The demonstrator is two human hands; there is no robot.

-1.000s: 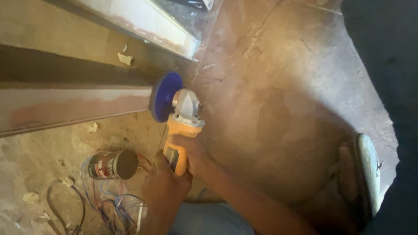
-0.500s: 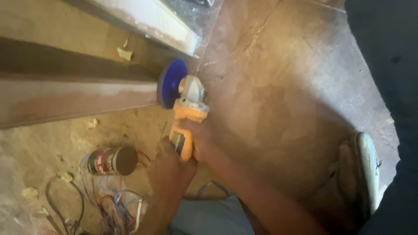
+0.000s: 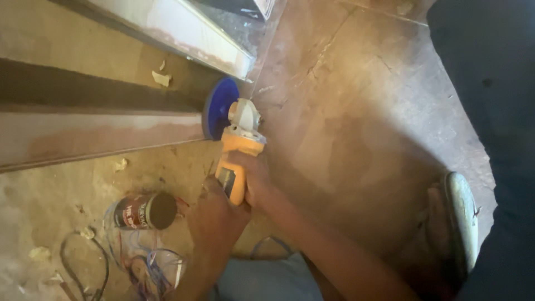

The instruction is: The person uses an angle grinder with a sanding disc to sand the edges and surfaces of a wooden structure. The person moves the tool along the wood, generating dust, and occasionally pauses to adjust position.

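Both of my hands grip a yellow angle grinder (image 3: 236,153) with a grey head and a round blue disc (image 3: 219,108). My left hand (image 3: 214,217) wraps the rear of the yellow body. My right hand (image 3: 255,178) holds the body just behind the head. The blue disc presses against the end of a long pale beam (image 3: 100,136) that lies across the floor from the left. A second beam with a white face (image 3: 184,30) runs behind it.
A tin can (image 3: 144,210) lies on its side on the dusty floor (image 3: 356,111), left of my hands. A tangle of thin wires (image 3: 139,262) spreads below it. A foot in a sandal (image 3: 460,223) stands at the right. Paper scraps (image 3: 161,78) lie about.
The grinder and both hands have shifted a little up and to the right along the beam's end. The view has swayed slightly.
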